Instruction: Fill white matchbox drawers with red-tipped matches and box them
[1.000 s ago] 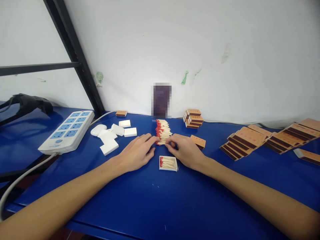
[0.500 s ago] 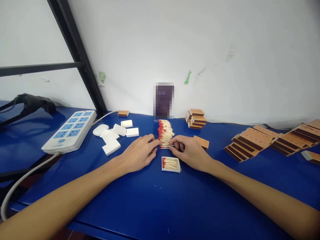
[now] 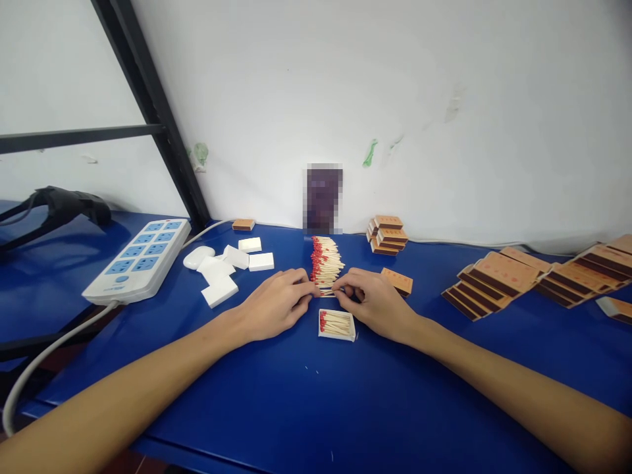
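A few matches [image 3: 327,294] lie crosswise between my two hands, in front of a long pile of red-headed matches [image 3: 326,253]. My left hand [image 3: 281,299] has its thumb and forefinger closed at the red-head end of them. At the bare ends, my right hand [image 3: 372,299] pinches with thumb and forefinger, the other fingers curled in. How many matches are between my fingertips is too small to tell. Just in front sits a white matchbox tray [image 3: 337,337] partly filled with matches, heads to the left. A matchbox cover [image 3: 399,282] lies partly behind my right hand.
Several white matchbox trays [image 3: 220,291] and a white mouse-like object [image 3: 198,257] lie left, beside a power strip [image 3: 141,257]. Stacked matchboxes [image 3: 389,235] stand at the wall. Overlapping matchbox covers [image 3: 503,271] spread to the right. A pixelated dark object [image 3: 323,197] leans at the back.
The matches between my fingertips have come slightly toward me, and a small gap now shows between them and the pile. Both hands have otherwise barely moved.
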`<state>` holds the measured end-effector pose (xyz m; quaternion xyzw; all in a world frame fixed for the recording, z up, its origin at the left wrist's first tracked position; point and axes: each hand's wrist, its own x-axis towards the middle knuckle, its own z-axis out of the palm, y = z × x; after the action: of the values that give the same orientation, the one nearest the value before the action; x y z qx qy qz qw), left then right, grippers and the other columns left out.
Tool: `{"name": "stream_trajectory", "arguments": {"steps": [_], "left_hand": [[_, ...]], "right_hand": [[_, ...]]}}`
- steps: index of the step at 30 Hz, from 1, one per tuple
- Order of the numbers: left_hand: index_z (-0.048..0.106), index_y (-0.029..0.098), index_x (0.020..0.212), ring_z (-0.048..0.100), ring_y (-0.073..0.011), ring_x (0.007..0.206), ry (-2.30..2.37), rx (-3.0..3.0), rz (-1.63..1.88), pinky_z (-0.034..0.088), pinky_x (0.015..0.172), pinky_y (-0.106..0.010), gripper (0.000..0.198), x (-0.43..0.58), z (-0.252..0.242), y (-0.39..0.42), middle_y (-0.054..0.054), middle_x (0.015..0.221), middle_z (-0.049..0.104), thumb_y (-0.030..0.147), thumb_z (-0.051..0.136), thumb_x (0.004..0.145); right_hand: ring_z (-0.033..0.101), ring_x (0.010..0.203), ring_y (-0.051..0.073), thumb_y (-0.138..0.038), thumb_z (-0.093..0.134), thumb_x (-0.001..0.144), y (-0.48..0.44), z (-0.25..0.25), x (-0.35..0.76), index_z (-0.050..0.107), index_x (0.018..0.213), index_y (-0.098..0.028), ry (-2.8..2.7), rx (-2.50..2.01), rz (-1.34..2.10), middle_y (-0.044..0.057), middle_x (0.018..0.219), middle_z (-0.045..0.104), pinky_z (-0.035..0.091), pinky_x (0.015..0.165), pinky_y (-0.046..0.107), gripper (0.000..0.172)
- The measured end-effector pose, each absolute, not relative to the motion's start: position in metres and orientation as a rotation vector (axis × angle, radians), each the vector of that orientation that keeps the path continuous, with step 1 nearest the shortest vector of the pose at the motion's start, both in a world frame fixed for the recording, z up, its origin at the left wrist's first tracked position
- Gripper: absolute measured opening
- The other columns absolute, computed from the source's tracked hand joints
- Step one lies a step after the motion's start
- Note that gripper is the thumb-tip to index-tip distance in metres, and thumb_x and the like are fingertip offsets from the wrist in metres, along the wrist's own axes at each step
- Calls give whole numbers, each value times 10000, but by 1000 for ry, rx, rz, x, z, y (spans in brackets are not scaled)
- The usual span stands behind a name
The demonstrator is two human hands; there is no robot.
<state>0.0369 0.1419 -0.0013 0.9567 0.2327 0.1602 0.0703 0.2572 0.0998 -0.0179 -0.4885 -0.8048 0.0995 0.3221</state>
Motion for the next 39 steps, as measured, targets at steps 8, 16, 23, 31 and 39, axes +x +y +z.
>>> {"name": "stream_trajectory", "arguments": {"steps": [8,16,23,31,39], "left_hand": [[640,183,1094,546,-174,868,641,2872,488,458,780,-311,243,37,-1,142,-43,949,573,143,456,940],[570,191,1215,537,-196,855,793,2906,516,448,747,-334,291,38,1,139,-47,949,598,185,460,945],[627,191,1121,548,-191,847,882,2893,525,447,743,-336,236,38,-2,140,-45,958,600,230,483,937],[625,198,1151,547,-189,849,818,2879,527,448,745,-341,257,38,-2,141,-43,943,587,210,475,943],[633,196,1144,541,-185,849,796,2872,503,443,758,-333,261,37,-2,142,-46,948,583,207,458,951]], "right_hand": [[457,559,112,-168,563,827,101,-16,257,653,742,-193,-2055,-1325,294,-27,621,504,365,549,255,127],[460,552,116,-187,557,836,100,-13,255,676,757,-191,-2061,-1363,295,-20,620,530,363,546,261,143],[468,571,120,-188,546,843,99,-12,254,655,735,-193,-2070,-1356,292,-15,635,533,366,547,261,153],[473,559,128,-204,531,836,100,-14,255,616,756,-197,-1972,-1399,241,-18,613,529,374,543,272,117],[466,571,137,-188,517,842,104,-15,256,572,706,-195,-2032,-1487,212,-19,608,497,339,552,280,147]]}}
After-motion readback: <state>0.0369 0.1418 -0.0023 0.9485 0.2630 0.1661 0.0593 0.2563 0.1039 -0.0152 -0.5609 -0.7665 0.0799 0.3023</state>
